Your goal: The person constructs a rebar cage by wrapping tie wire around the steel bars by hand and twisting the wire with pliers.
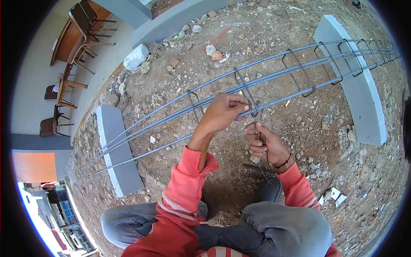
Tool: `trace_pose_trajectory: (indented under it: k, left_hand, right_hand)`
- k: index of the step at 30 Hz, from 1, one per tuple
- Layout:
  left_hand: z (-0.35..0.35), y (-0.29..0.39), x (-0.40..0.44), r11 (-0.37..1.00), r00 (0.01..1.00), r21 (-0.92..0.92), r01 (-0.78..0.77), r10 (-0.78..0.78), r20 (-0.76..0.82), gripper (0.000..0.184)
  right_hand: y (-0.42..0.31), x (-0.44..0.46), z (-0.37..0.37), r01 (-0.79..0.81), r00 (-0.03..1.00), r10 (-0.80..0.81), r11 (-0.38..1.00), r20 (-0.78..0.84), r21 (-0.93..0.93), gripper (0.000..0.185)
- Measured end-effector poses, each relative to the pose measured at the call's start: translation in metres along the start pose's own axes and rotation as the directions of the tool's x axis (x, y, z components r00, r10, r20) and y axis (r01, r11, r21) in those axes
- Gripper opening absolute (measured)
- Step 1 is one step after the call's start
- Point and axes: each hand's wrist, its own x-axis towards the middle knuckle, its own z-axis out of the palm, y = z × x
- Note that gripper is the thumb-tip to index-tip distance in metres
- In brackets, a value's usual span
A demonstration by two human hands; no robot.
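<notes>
Long ribbed steel rebars (165, 115) run across the view, with bent square stirrups (298, 70) around them. My left hand (223, 112) is closed at the nearest bar, fingers pinched beside a stirrup (247, 92) where it meets that bar. My right hand (267, 143) is just below and to the right, apart from the bar. Its thumb and forefinger come close together and the other fingers curl in; what they hold, if anything, is too thin to make out. Thin dark wires (257, 170) show below it, near my shoe (270, 190).
Two grey concrete blocks lie under the rebars, one at left (120, 150) and one at right (353, 85). Stony ground surrounds me. A white rock (135, 57) lies by the porch edge, with chairs (51, 126) beyond. White broken pieces (335, 195) lie at right.
</notes>
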Motion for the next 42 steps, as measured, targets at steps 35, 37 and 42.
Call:
trace_pose_trajectory:
  k: [35,37,42]
  left_hand:
    - [0.032,0.006,-0.002,0.981,0.954,0.164,-0.100,0.142,-0.265,0.033]
    - [0.037,0.006,-0.003,0.985,0.941,0.144,-0.097,0.138,-0.308,0.033]
    - [0.051,0.014,-0.008,0.997,0.892,0.057,-0.048,0.069,-0.448,0.030]
  right_hand:
    - [0.001,-0.002,0.029,0.324,0.879,-0.345,0.939,-0.330,-0.119,0.021]
    - [-0.002,-0.003,0.034,0.314,0.843,-0.386,0.918,-0.375,-0.240,0.021]
    - [-0.006,-0.002,0.038,0.303,0.779,-0.473,0.858,-0.411,-0.414,0.022]
